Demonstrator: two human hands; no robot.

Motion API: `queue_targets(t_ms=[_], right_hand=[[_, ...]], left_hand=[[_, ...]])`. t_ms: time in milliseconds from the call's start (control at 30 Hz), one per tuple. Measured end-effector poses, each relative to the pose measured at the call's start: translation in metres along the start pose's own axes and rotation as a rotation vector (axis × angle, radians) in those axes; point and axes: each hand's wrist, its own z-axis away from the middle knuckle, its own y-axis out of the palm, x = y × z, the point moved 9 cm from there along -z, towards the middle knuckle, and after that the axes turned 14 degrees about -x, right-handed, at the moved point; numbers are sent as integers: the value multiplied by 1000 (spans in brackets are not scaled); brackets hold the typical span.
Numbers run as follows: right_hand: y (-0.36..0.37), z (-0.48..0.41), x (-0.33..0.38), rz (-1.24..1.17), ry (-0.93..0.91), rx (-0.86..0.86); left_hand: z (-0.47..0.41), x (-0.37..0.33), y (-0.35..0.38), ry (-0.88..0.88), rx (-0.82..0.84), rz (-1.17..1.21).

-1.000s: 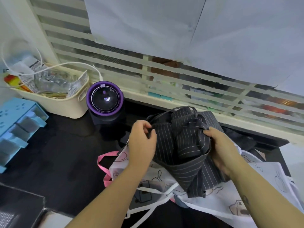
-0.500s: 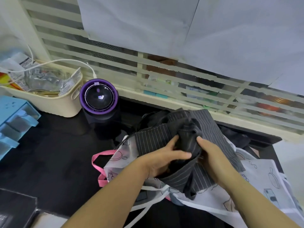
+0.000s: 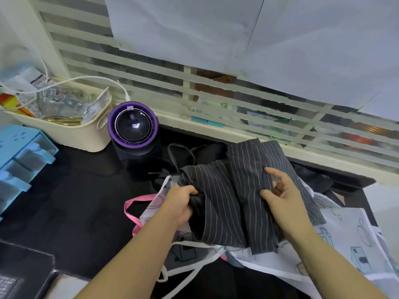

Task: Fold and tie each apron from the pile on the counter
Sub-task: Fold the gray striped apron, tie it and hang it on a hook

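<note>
Left hand and right hand have pulled apart since a moment ago. The striped apron was bunched up then, and now it lies more spread out.

Far left, blue drawers sit on the black table. Behind them is a cream basket full of packets, with a white cable looping over it. Just right of the basket stands a round black thing with a purple ring. A pink strap lies on the table, poking out from under the pile.

The left hand has its grip closed round the striped apron's left edge, with its fingers curled into the cloth. The striped apron lies on top of a white apron with little drawings, close to the blinds. The right hand's grip is a pinch: thumb and fingers hold a fold on the apron's right side. The white apron spreads out to the right, under that arm.
</note>
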Motion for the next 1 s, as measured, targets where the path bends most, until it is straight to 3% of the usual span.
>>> queue_targets(t_ms=[133,267,433,533,700,800,1000], right_hand=[[-9,-3,2,7,35,-32],[-36,-13,16,-63,35,-189],[-50,-19,38,-115,-60,-175],[-54,-20,41,-74,-60,-138],[-32,-10,41,-105,4,228],[-22,-4,38,7,-41,363],[-12,12,42,325,-257,377]], left_hand=[[1,-3,-7,47,41,-10],[-6,-1,-21,86,6,-276],[-9,-28,-24,400,-94,-480],[7,-50,-7,620,-55,-540],[37,-49,32,412,337,-377],[55,-55,52,355,515,-285],[69,-64,58,236,558,-212]])
